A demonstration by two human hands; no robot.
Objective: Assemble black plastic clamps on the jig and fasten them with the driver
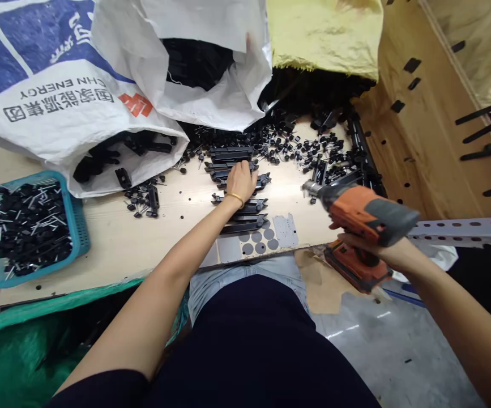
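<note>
My right hand (370,247) is wrapped around the grip of an orange and grey cordless drill (358,207), held above the bench's right side with its chuck pointing left. My left hand (240,182), fingers bent down, grips one of the long black plastic parts (263,181) in the middle of the bench. Several similar black parts (245,224) lie side by side in a column nearer my body, and more (230,154) lie just beyond my fingers. The fingertips are partly hidden behind the hand.
Loose black-headed screws (285,141) are scattered behind the parts. A blue basket (77,226) of them stands at the left. White sacks (228,107) and a yellow sack (325,34) lie open at the back. A wooden panel (392,141) rises on the right.
</note>
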